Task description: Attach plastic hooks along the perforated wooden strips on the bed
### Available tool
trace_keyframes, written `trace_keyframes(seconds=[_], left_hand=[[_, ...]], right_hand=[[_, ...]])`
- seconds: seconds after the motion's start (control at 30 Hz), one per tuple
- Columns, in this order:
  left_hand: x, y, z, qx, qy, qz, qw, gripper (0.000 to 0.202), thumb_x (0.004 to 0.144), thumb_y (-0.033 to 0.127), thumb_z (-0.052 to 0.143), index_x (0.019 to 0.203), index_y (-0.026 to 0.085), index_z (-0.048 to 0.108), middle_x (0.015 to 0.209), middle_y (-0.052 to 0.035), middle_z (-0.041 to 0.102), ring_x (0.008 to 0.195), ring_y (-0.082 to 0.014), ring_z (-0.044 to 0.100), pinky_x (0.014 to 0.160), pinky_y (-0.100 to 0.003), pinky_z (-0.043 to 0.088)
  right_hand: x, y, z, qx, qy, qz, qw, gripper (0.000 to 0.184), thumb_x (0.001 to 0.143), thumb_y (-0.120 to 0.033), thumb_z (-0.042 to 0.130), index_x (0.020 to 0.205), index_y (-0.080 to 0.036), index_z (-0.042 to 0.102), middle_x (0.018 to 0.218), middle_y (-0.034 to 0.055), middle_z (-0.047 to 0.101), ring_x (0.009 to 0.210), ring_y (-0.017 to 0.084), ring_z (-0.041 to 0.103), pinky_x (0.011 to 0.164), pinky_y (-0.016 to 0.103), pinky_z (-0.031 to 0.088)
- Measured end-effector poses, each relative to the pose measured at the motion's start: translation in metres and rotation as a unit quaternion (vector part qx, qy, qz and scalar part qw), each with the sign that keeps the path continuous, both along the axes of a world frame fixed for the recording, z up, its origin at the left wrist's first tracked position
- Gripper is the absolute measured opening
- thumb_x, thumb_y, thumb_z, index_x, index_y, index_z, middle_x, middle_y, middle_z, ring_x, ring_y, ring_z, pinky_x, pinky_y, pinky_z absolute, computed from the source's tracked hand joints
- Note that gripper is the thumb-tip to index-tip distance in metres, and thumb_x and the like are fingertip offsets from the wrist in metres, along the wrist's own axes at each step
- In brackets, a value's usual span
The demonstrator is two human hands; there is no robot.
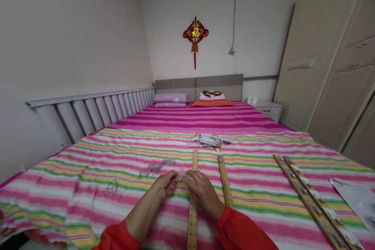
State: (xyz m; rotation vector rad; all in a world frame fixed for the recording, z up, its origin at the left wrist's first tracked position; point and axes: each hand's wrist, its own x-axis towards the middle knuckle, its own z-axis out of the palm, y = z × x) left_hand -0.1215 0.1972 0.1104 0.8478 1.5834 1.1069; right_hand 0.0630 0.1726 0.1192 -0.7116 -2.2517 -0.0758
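My left hand (169, 183) and my right hand (202, 189) come together over the striped bedsheet, fingers pinched. Between their fingertips is a small clear plastic bag (182, 173); what it contains is too small to make out. Under my right hand runs a wooden strip with holes (192, 218). A second holed wooden strip (225, 179) lies just to the right of it. Left of my hands, more clear plastic bags (156, 167) with small shiny pieces rest on the sheet, and a crumpled clear bag (111, 187) lies farther left.
A pile of plastic packets (208, 140) sits beyond the strips. To the right lie two wooden strips (310, 199) carrying metal pieces, and a clear plastic sheet (356, 199). Folded bedding (170, 99) is by the headboard. A radiator (96, 111) lines the left wall.
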Motion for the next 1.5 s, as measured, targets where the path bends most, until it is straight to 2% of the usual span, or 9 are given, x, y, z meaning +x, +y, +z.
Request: trace_keyframes(seconds=[0.13,0.27,0.33,0.47,0.63,0.87,1.2,1.37,1.5], left_hand=[[0.000,-0.003,0.004,0.009,-0.021,-0.020,1.000,0.033,0.088,0.034,0.055,0.117,0.018,0.055,0.120,-0.0083,0.057,0.101,-0.0200,0.059,0.085,-0.041,0.052],[0.001,-0.013,0.006,0.021,-0.039,-0.036,0.998,0.034,0.088,0.034,0.054,0.118,0.017,0.054,0.119,-0.0084,0.057,0.101,-0.0198,0.059,0.084,-0.041,0.052],[0.002,-0.018,0.008,0.029,-0.048,-0.043,0.997,0.031,0.088,0.035,0.055,0.113,0.017,0.057,0.112,-0.0073,0.061,0.094,-0.0176,0.061,0.080,-0.038,0.053],[0.005,-0.028,0.008,0.086,-0.022,-0.045,0.995,0.035,0.073,0.049,0.065,0.076,0.014,0.066,0.069,-0.0009,0.064,0.061,-0.0123,0.058,0.056,-0.023,0.044],[0.012,-0.035,0.001,0.247,0.167,-0.012,0.955,0.028,0.056,0.040,0.075,0.070,0.017,0.066,0.069,-0.0009,0.065,0.069,-0.0177,0.059,0.062,-0.027,0.045],[0.013,-0.046,-0.003,0.346,0.339,-0.018,0.875,0.018,0.066,0.020,0.067,0.084,0.020,0.066,0.086,-0.0039,0.064,0.084,-0.0214,0.059,0.077,-0.036,0.048],[0.009,-0.047,-0.006,0.353,0.320,0.014,0.879,0.008,0.073,0.027,0.065,0.077,0.021,0.066,0.087,-0.0039,0.053,0.085,-0.0207,0.056,0.074,-0.033,0.049],[0.008,-0.048,-0.006,0.356,0.319,-0.010,0.878,0.006,0.073,0.026,0.064,0.072,0.020,0.063,0.085,-0.0035,0.056,0.085,-0.0207,0.055,0.077,-0.033,0.045],[0.011,-0.049,-0.006,0.324,0.200,-0.062,0.923,0.012,0.073,0.029,0.063,0.069,0.020,0.057,0.076,-0.0011,0.059,0.075,-0.0173,0.057,0.069,-0.029,0.044]], right_hand=[[-0.004,-0.001,-0.001,-0.011,-0.006,0.011,1.000,0.035,0.085,-0.006,0.050,0.115,-0.022,0.060,0.106,0.0115,0.063,0.095,0.025,0.056,0.078,0.037,0.047],[-0.011,0.001,-0.006,-0.116,0.101,0.053,0.987,0.024,0.089,-0.014,0.047,0.098,-0.021,0.068,0.094,0.0098,0.066,0.088,0.023,0.058,0.075,0.035,0.048],[-0.016,0.004,-0.009,-0.233,0.233,0.065,0.942,0.016,0.084,-0.021,0.055,0.087,-0.021,0.071,0.087,0.0078,0.067,0.084,0.023,0.060,0.074,0.035,0.048],[-0.024,0.012,-0.016,-0.408,0.440,0.030,0.800,0.021,0.067,-0.039,0.073,0.073,-0.019,0.072,0.072,0.0060,0.070,0.070,0.022,0.063,0.066,0.034,0.050],[-0.030,0.009,-0.023,-0.471,0.497,0.025,0.728,0.037,0.057,-0.050,0.077,0.070,-0.016,0.072,0.062,0.0051,0.071,0.058,0.020,0.063,0.058,0.033,0.051],[-0.034,-0.006,-0.020,-0.541,0.526,0.049,0.655,0.035,0.055,-0.046,0.081,0.074,-0.017,0.075,0.065,0.0046,0.073,0.064,0.020,0.068,0.067,0.034,0.055],[-0.029,-0.011,-0.021,-0.591,0.561,0.091,0.572,0.034,0.051,-0.036,0.085,0.076,-0.014,0.076,0.074,0.0089,0.076,0.074,0.020,0.070,0.074,0.031,0.054],[-0.027,-0.009,-0.027,-0.601,0.532,0.086,0.591,0.035,0.047,-0.027,0.087,0.077,-0.014,0.075,0.074,0.0078,0.076,0.069,0.019,0.069,0.073,0.031,0.053],[-0.027,-0.009,-0.027,-0.592,0.533,0.059,0.601,0.032,0.047,-0.026,0.086,0.075,-0.014,0.075,0.070,0.0061,0.075,0.065,0.018,0.068,0.067,0.030,0.053]])
